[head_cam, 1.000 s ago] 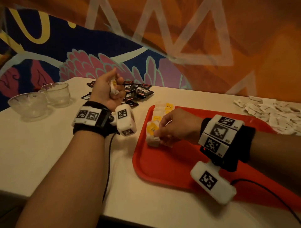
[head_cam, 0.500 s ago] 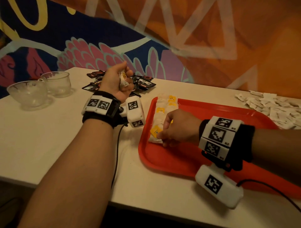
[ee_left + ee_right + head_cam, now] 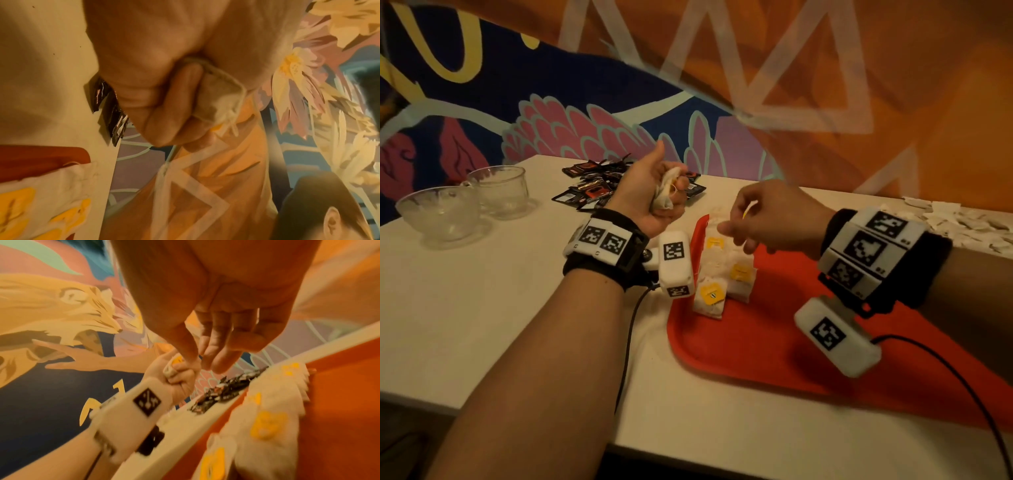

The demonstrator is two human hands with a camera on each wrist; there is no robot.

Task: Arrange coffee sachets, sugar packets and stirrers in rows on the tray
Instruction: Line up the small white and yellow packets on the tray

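Observation:
A red tray (image 3: 756, 346) lies on the white table. Along its left side runs a row of white sachets with yellow tags (image 3: 714, 294), also seen in the right wrist view (image 3: 267, 426). My left hand (image 3: 647, 195) is raised left of the tray, palm up, and grips a bundle of the same white sachets (image 3: 664, 195), (image 3: 218, 94). My right hand (image 3: 760, 222) hovers above the far end of the row, fingers fairly straight and pointing toward the bundle (image 3: 172, 365). Nothing shows between the right fingers (image 3: 216, 360) in the wrist view.
A pile of black sachets (image 3: 599, 185) lies behind the left hand. Two glass cups (image 3: 438, 212), (image 3: 500, 188) stand at the far left. Small white packets (image 3: 962, 222) are heaped at the far right. A painted wall rises right behind the table.
My right hand has lifted off the sachet row on the tray and moved up toward the left hand. The left hand still holds its bundle.

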